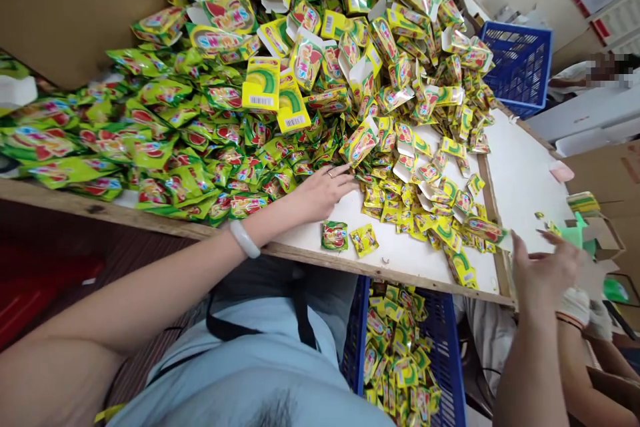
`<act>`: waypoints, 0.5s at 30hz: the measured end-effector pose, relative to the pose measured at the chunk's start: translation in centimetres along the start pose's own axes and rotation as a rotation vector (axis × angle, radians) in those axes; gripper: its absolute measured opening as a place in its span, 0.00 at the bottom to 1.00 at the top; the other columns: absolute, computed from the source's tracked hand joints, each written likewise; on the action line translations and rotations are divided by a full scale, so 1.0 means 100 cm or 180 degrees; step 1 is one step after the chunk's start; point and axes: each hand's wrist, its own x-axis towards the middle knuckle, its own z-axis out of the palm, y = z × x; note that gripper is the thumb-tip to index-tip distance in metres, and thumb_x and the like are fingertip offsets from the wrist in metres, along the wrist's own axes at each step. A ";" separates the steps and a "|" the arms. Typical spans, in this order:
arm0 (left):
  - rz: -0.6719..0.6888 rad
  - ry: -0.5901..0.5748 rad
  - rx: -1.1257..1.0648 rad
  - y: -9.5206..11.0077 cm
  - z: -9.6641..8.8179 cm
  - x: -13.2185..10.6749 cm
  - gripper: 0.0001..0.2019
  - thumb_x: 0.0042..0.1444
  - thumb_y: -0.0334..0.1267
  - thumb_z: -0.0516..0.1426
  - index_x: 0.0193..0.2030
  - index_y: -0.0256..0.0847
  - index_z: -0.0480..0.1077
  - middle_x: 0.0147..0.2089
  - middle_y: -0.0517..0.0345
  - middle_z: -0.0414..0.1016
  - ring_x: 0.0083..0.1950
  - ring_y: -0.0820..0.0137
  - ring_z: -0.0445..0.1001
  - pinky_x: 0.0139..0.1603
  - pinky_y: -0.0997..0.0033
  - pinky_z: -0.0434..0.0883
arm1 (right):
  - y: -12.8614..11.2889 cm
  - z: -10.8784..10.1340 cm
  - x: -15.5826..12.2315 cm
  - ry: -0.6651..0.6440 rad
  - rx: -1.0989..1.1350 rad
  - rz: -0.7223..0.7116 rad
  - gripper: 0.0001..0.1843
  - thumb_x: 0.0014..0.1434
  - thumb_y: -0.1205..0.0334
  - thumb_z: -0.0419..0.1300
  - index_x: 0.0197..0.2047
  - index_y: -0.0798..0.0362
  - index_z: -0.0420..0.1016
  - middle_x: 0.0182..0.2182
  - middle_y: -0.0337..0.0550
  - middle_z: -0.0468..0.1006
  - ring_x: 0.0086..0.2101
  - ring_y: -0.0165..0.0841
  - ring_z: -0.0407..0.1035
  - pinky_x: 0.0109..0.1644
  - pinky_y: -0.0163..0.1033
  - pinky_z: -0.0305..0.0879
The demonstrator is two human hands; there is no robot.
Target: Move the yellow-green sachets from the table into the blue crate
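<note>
My left hand lies flat on the white tabletop, fingers stretched toward the big heap of green-and-yellow snack packets; it holds nothing and its fingertips touch packets at the heap's edge. A pale bangle sits on that wrist. Two loose small packets lie just in front of it. My right hand hovers off the table's right end, fingers spread, empty, near small yellow-green boxes at the table's corner.
A blue crate half full of packets stands under the table's near edge. Another blue basket sits at the far right. A small open carton and cardboard boxes stand right. Another person's gloved hand is close to my right hand.
</note>
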 end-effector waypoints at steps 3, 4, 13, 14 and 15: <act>-0.0184 0.0096 -0.0001 -0.021 0.001 0.004 0.17 0.53 0.22 0.54 0.44 0.43 0.77 0.59 0.51 0.76 0.72 0.62 0.58 0.72 0.52 0.47 | -0.050 0.043 -0.035 -0.1080 0.0265 -0.0061 0.31 0.56 0.30 0.52 0.34 0.53 0.73 0.28 0.46 0.74 0.25 0.36 0.66 0.32 0.43 0.59; -0.0208 0.0174 -0.0044 -0.021 0.001 0.004 0.15 0.54 0.23 0.54 0.40 0.43 0.77 0.55 0.52 0.78 0.71 0.62 0.58 0.72 0.51 0.47 | -0.072 0.059 -0.052 -0.1389 0.0223 -0.0204 0.30 0.55 0.30 0.54 0.33 0.52 0.73 0.30 0.46 0.75 0.29 0.38 0.68 0.35 0.43 0.60; -0.1335 0.1046 -0.2897 0.018 0.000 -0.004 0.18 0.55 0.52 0.61 0.36 0.35 0.77 0.33 0.54 0.79 0.36 0.65 0.76 0.41 0.62 0.75 | -0.142 0.080 -0.098 -0.1154 0.1599 0.0352 0.21 0.54 0.42 0.63 0.37 0.51 0.66 0.26 0.36 0.69 0.25 0.32 0.64 0.31 0.38 0.61; -0.1409 0.1031 -0.3243 0.022 0.002 -0.004 0.21 0.52 0.54 0.63 0.34 0.34 0.76 0.31 0.55 0.77 0.34 0.66 0.75 0.39 0.64 0.75 | -0.145 0.070 -0.096 -0.1301 0.2043 0.0525 0.21 0.53 0.42 0.64 0.37 0.50 0.66 0.22 0.31 0.66 0.21 0.30 0.62 0.27 0.36 0.60; -0.1458 0.1007 -0.3504 0.026 0.005 -0.004 0.22 0.49 0.55 0.65 0.32 0.34 0.76 0.30 0.56 0.77 0.34 0.67 0.75 0.38 0.65 0.76 | -0.150 0.059 -0.095 -0.1526 0.2489 0.0657 0.22 0.52 0.43 0.66 0.37 0.50 0.66 0.19 0.29 0.63 0.19 0.29 0.61 0.23 0.35 0.58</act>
